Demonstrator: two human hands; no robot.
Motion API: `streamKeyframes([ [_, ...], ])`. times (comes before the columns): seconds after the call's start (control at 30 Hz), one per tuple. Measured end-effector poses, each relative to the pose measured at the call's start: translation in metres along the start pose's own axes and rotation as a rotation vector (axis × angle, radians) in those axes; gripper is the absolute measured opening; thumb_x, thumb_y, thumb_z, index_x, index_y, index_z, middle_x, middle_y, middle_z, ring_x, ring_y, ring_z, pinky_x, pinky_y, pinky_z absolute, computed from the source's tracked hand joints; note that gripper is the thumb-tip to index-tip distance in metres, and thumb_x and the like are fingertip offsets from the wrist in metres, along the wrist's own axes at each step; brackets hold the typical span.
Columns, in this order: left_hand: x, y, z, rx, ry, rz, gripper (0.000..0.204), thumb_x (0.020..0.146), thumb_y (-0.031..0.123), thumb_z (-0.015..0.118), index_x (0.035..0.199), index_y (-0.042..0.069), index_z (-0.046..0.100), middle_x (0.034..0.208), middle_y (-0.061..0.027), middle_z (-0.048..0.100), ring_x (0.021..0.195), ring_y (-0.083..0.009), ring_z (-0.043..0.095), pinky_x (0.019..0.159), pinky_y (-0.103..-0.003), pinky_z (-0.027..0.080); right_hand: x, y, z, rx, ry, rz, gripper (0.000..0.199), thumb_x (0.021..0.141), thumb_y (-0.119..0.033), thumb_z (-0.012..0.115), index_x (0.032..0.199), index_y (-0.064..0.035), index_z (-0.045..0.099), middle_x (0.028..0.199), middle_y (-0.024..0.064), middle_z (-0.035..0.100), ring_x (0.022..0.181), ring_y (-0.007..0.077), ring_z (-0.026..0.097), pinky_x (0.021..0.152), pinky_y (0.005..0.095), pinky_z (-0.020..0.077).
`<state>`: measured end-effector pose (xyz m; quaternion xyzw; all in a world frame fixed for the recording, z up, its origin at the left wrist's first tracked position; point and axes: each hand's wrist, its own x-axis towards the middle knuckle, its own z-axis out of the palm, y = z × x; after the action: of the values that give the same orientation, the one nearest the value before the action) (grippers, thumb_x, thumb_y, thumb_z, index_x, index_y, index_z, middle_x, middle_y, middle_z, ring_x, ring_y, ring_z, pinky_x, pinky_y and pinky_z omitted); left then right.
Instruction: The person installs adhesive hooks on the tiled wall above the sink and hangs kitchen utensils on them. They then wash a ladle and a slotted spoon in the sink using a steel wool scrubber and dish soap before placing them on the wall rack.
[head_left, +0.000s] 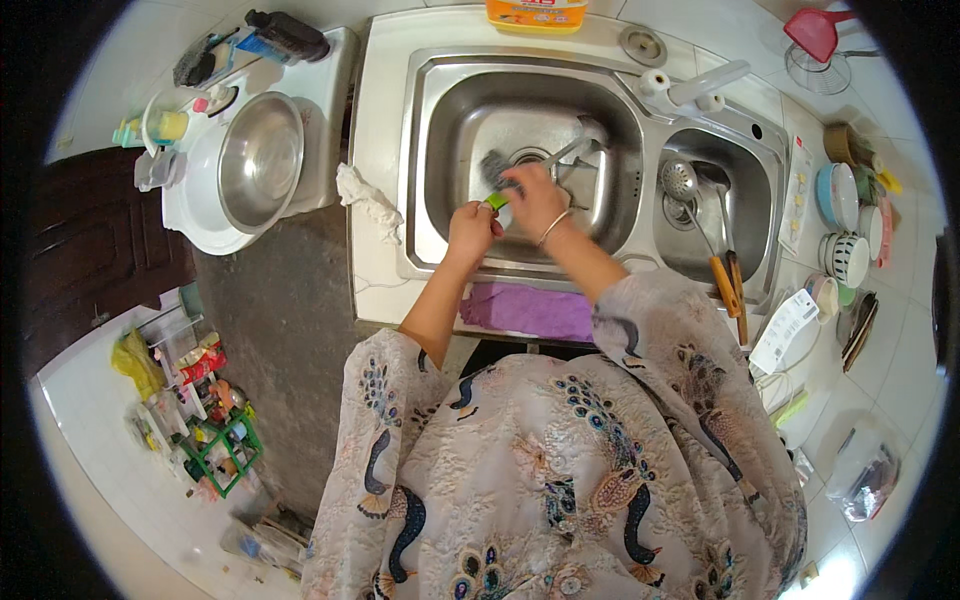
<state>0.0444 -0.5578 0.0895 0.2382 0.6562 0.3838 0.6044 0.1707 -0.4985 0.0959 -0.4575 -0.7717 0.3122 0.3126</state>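
Both my hands meet over the large left basin point(440, 215) of the steel sink. My left hand point(470, 235) is closed on a green-handled utensil point(497, 201); its full shape is hidden by my fingers. My right hand point(537, 203), with a bracelet at the wrist, is curled over beside that green handle, and its palm side is hidden. Against its fingertips sits a dark grey wiry scrubber point(493, 168); I cannot tell whether it joins the green handle. Behind my right hand a metal ladle point(591, 131) lies in the same basin, near the drain.
The smaller right basin holds a slotted skimmer point(680, 181) and a spatula point(727, 215), handles over the rim. A faucet point(700, 85) stands behind. A white rag point(368, 200) lies left, a purple cloth point(527, 311) in front. Bowls point(845, 258) stand right, a steel basin point(261, 162) left.
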Motion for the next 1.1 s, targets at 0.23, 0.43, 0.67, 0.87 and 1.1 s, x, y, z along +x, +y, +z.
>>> streamKeyframes([
  [0.23, -0.003, -0.01, 0.003, 0.185, 0.029, 0.076, 0.025, 0.089, 0.017, 0.046, 0.071, 0.001, 0.056, 0.054, -0.0031, 0.05, 0.046, -0.0111, 0.046, 0.043, -0.025, 0.034, 0.012, 0.009, -0.017, -0.236, -0.059, 0.124, 0.022, 0.072, -0.012, 0.064, 0.092, -0.0096, 0.057, 0.086, 0.0131, 0.053, 0.083, 0.0323, 0.055, 0.072, 0.0408, 0.046],
  [0.43, -0.022, 0.01, 0.008, -0.015, -0.049, -0.052, 0.027, 0.089, 0.019, 0.047, 0.069, 0.003, 0.054, 0.053, -0.0009, 0.048, 0.043, -0.0101, 0.041, 0.041, -0.025, 0.03, -0.002, -0.002, -0.017, -0.227, -0.075, 0.108, 0.019, 0.074, -0.013, 0.063, 0.093, -0.0132, 0.059, 0.09, 0.0095, 0.056, 0.087, 0.0302, 0.057, 0.072, 0.0394, 0.0467],
  [0.67, -0.023, 0.025, 0.019, -0.111, -0.021, -0.061, 0.028, 0.09, 0.022, 0.046, 0.069, 0.004, 0.054, 0.053, -0.0008, 0.047, 0.041, -0.0086, 0.038, 0.038, -0.024, 0.028, -0.005, -0.02, -0.031, -0.174, -0.09, -0.007, 0.021, 0.075, -0.014, 0.063, 0.094, -0.0104, 0.058, 0.088, 0.0115, 0.055, 0.084, 0.0307, 0.056, 0.073, 0.0395, 0.0459],
  [0.87, -0.013, 0.008, 0.023, -0.067, 0.032, 0.012, 0.027, 0.089, 0.02, 0.046, 0.07, 0.003, 0.055, 0.052, -0.0011, 0.046, 0.041, -0.0091, 0.039, 0.038, -0.024, 0.028, -0.006, -0.027, -0.04, -0.179, -0.1, 0.015, 0.018, 0.075, -0.014, 0.062, 0.091, -0.0101, 0.058, 0.086, 0.0126, 0.055, 0.08, 0.0322, 0.056, 0.071, 0.0417, 0.0463],
  [1.1, -0.015, 0.003, 0.026, -0.012, 0.039, 0.047, 0.027, 0.088, 0.018, 0.045, 0.069, 0.002, 0.056, 0.052, -0.0019, 0.048, 0.042, -0.0091, 0.039, 0.039, -0.024, 0.029, -0.002, -0.007, -0.041, -0.222, -0.054, 0.017, 0.018, 0.075, -0.014, 0.062, 0.091, -0.0097, 0.057, 0.085, 0.0117, 0.055, 0.078, 0.0318, 0.056, 0.068, 0.0412, 0.0469],
])
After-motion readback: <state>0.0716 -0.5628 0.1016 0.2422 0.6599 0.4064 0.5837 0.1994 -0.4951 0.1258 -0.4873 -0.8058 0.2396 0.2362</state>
